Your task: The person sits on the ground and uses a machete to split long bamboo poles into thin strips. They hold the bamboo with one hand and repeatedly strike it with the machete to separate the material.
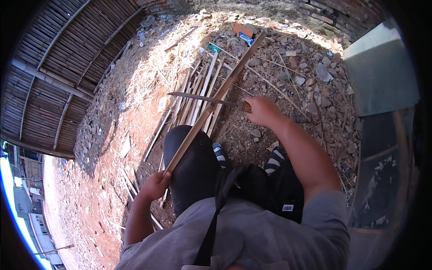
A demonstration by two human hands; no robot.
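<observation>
The ground (234,130) was bare reddish-brown dirt, strewn with straw on the left and with stones and broken rubble on the right. Sunlight fell brightly across its left and far parts, while the near right lay in shade. A wall of slatted bamboo (67,45) leaned into view at the upper left, a rough brick wall (321,13) closed off the far side, and a grey-green panel (382,67) stood at the right above a dark, scuffed panel (375,180). A blue packet (246,38) and a green scrap (213,48) lay among the litter.

A long bamboo strip (193,132) slanted over the person's left thigh, its far end pointing toward the rubble. The left hand (155,184) was closed round its near end; the right hand (262,111) gripped the wooden handle of a knife (202,97), whose blade crossed the strip beyond the knee. Whether the edge bit into it could not be told. Beneath, loose strips (204,87) lay in a heap on the dirt.
</observation>
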